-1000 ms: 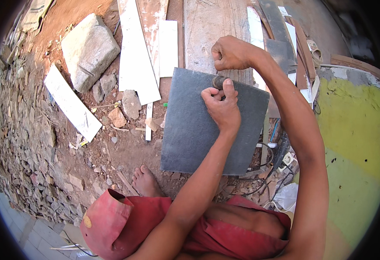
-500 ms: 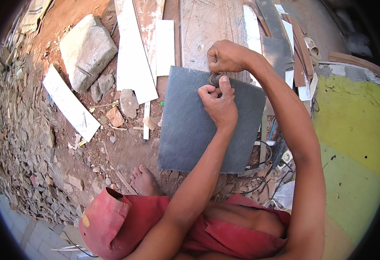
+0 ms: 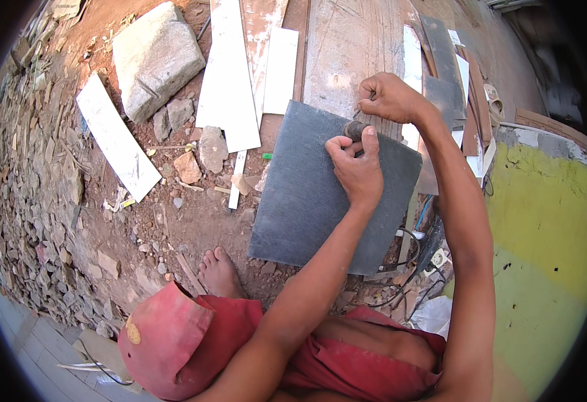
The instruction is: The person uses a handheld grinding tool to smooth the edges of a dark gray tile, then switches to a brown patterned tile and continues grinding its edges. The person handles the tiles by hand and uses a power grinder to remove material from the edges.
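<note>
A dark grey square slab [image 3: 307,194] lies tilted in front of me, with a flat, fine-grained face. Over its far edge my left hand [image 3: 360,167] is closed, thumb up, around a small dark round piece [image 3: 353,130] of ribbed look. Just beyond, my right hand [image 3: 390,97] is curled with its fingertips pinched. A thin dark rod-like piece [image 3: 357,112] runs from those fingertips down toward the round piece. Whether the two pieces join is too small to tell. My left forearm crosses over the slab's lower right part.
White strips [image 3: 230,80] and a large pale rock [image 3: 156,60] lie beyond on the left. Rubble [image 3: 45,221] covers the ground there. Cables and a white socket [image 3: 440,258] lie right of the slab, beside a yellow-green surface [image 3: 541,221]. My bare foot [image 3: 219,271] is near the slab.
The view has shifted, so the scene sits farther right. My right hand has drawn slightly away from the left, and the thin dark piece between them now shows.
</note>
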Available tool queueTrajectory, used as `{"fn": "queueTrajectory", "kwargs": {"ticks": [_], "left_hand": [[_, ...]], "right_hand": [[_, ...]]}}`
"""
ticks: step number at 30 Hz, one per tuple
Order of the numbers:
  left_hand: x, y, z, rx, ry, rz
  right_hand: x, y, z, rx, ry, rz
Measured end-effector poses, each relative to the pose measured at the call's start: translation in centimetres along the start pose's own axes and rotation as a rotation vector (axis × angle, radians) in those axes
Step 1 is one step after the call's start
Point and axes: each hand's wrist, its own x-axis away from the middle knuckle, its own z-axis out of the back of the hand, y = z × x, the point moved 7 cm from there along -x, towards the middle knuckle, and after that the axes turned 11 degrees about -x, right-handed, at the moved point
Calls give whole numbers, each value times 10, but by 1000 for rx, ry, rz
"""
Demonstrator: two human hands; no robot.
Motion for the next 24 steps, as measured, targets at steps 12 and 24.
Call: {"fn": "queueTrajectory", "kwargs": {"ticks": [12, 24], "left_hand": [[7, 1, -3, 109, -121, 41], [8, 4, -3, 188, -145, 123]], "right_hand": [[16, 2, -9, -143, -35, -15], [-13, -20, -20, -3, -202, 27]]}}
